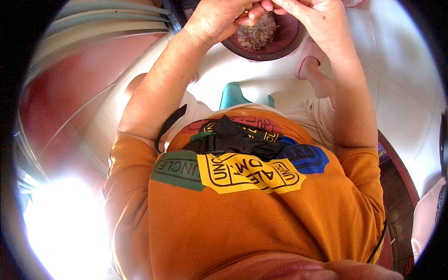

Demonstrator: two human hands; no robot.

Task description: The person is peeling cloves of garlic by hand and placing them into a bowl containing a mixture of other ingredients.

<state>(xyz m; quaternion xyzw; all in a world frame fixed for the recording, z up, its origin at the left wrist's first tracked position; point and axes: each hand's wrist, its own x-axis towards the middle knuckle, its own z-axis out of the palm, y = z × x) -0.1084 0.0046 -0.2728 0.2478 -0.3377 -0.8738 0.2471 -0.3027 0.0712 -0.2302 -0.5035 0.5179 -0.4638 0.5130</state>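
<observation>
At the top edge of the view, my left hand [218, 19] and my right hand [323, 17] meet at the fingertips, both partly cut off by the frame. My left fingers curl around what looks like a small pale yellowish piece [247, 11]. Thumb and fingers of my right hand come together close beside it; whether they pinch anything is hidden. Below the hands, a round dark reddish-brown basin [285, 47] holds a heap of pale brown shreds or peelings [258, 35], whose exact kind I cannot make out.
Under me shows part of a teal plastic stool [232, 95]. A foot in a pink slipper [309, 57] rests on the pale tiled floor [388, 70] right of the basin. Leftward lies a glossy red surface [80, 75]; dark brown furniture [402, 196] with a curved edge stands at right.
</observation>
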